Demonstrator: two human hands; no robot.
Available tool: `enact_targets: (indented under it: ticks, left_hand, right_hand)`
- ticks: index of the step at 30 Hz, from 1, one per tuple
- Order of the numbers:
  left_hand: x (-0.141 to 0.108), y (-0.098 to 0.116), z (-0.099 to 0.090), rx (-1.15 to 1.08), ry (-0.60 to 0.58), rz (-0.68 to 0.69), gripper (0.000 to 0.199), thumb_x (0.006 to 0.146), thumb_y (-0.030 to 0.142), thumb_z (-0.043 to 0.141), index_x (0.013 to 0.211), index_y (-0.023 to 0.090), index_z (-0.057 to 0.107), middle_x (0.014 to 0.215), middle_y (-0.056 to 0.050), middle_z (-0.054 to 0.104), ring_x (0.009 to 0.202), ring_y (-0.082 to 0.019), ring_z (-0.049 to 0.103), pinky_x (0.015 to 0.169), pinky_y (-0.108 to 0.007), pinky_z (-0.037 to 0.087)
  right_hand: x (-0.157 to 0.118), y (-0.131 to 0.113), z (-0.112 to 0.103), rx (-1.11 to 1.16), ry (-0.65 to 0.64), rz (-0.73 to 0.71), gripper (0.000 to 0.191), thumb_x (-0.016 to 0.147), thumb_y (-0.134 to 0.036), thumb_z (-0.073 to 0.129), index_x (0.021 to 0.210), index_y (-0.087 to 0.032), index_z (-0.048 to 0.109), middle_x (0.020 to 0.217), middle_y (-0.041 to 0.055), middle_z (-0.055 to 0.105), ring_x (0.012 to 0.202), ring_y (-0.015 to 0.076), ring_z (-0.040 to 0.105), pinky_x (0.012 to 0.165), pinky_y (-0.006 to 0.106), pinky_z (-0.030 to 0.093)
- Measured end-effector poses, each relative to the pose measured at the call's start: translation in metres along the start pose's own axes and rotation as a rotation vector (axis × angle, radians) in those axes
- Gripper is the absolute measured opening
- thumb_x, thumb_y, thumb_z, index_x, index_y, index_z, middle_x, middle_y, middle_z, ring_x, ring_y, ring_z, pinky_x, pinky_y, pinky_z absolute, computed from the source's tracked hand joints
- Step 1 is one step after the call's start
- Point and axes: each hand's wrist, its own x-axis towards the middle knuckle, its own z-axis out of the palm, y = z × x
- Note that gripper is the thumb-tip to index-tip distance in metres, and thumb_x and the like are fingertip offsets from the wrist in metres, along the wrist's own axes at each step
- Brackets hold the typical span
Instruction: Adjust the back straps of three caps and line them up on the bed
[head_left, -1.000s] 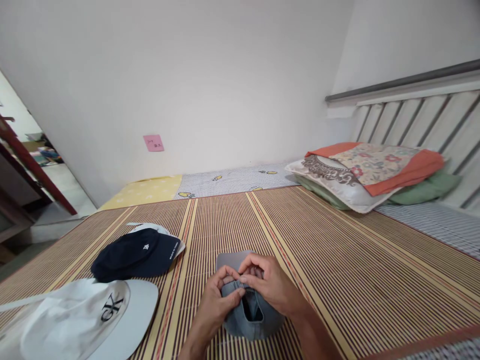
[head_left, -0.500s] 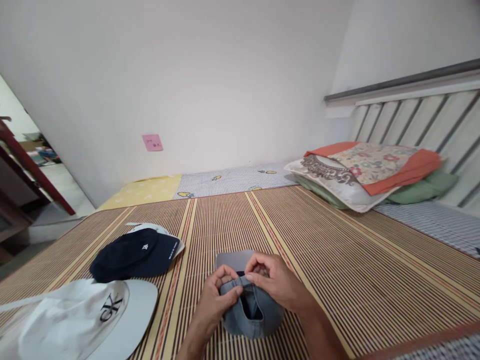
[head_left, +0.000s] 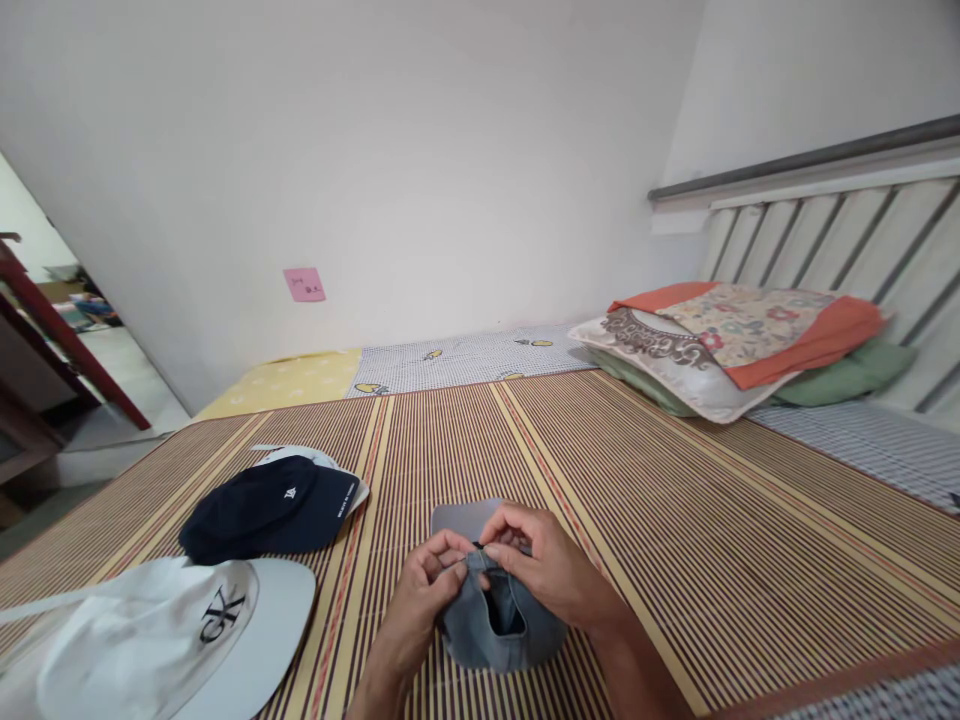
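A grey-blue baseball cap (head_left: 517,640) rests on the striped bamboo mat (head_left: 637,480), its back opening facing me and its lighter grey brim (head_left: 463,516) pointing away. My left hand (head_left: 427,580) pinches the cap's back strap from the left side. Opposite it, my right hand (head_left: 536,560) has thumb and forefinger closed on the strap near its middle. The fingers partly cover the strap, so its fastening is hard to make out.
To the left lie a white cap (head_left: 150,640) with black letters and a navy cap (head_left: 255,510) over another pale cap (head_left: 307,456). Cushions (head_left: 690,365) and an orange-edged floral cloth (head_left: 780,320) are piled by the slatted headboard (head_left: 832,230). A pink note (head_left: 304,285) is on the wall.
My left fingers have shifted slightly left along the strap, and my right fingertips have also moved a little left. The cap and the other caps stay in place.
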Motion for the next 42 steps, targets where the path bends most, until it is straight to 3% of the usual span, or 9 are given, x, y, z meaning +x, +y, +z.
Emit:
enact_targets:
  ticks: [7,23,29,32,38,42]
  left_hand:
    - [-0.003,0.001,0.003,-0.084,0.005,0.012,0.026,0.089,0.036,0.080,0.095,0.022,0.059,0.075,0.001,0.075,0.066,-0.010,0.067,0.062,-0.017,0.045]
    - [-0.002,-0.003,-0.003,-0.046,-0.029,-0.041,0.037,0.081,0.042,0.086,0.088,0.021,0.057,0.070,-0.001,0.074,0.061,-0.013,0.067,0.058,-0.019,0.046]
    - [-0.004,-0.005,-0.004,-0.032,0.077,-0.011,0.034,0.084,0.048,0.081,0.087,0.022,0.059,0.060,0.007,0.059,0.053,-0.009,0.051,0.054,-0.019,0.035]
    - [-0.004,-0.003,-0.001,-0.013,0.107,0.003,0.036,0.087,0.052,0.076,0.083,0.021,0.059,0.065,0.006,0.058,0.057,-0.009,0.049,0.058,-0.020,0.037]
    - [0.001,0.000,0.004,0.142,0.114,-0.012,0.046,0.075,0.055,0.086,0.073,0.020,0.057,0.063,0.005,0.057,0.059,-0.010,0.044,0.058,-0.021,0.032]
    - [0.001,-0.001,0.004,0.169,0.123,0.036,0.041,0.081,0.054,0.082,0.076,0.020,0.059,0.071,0.005,0.053,0.065,-0.011,0.041,0.062,-0.021,0.033]
  right_hand:
    - [-0.001,0.001,-0.010,-0.081,-0.005,-0.024,0.023,0.079,-0.005,0.068,0.094,-0.022,0.075,0.090,-0.0010,0.066,0.080,0.0145,0.059,0.073,0.027,0.045]
    - [0.000,0.010,-0.002,0.061,-0.044,-0.022,0.025,0.073,0.001,0.067,0.085,-0.020,0.076,0.084,-0.0033,0.060,0.071,0.0111,0.057,0.066,0.025,0.044]
    - [0.001,0.009,-0.002,0.057,-0.032,-0.009,0.026,0.073,0.002,0.068,0.086,-0.020,0.074,0.085,-0.0036,0.061,0.072,0.0116,0.058,0.067,0.025,0.045]
    - [0.001,0.009,-0.001,0.047,-0.036,-0.006,0.026,0.074,0.002,0.067,0.086,-0.021,0.073,0.086,-0.0041,0.060,0.073,0.0111,0.058,0.067,0.025,0.044]
    - [0.001,0.007,0.002,-0.010,-0.057,-0.008,0.031,0.070,0.001,0.074,0.090,-0.022,0.075,0.086,-0.0049,0.059,0.077,0.0118,0.056,0.070,0.025,0.043]
    - [0.002,0.007,0.003,-0.101,-0.087,-0.032,0.036,0.070,0.001,0.076,0.096,-0.025,0.077,0.090,-0.0045,0.063,0.087,0.0138,0.058,0.077,0.026,0.041]
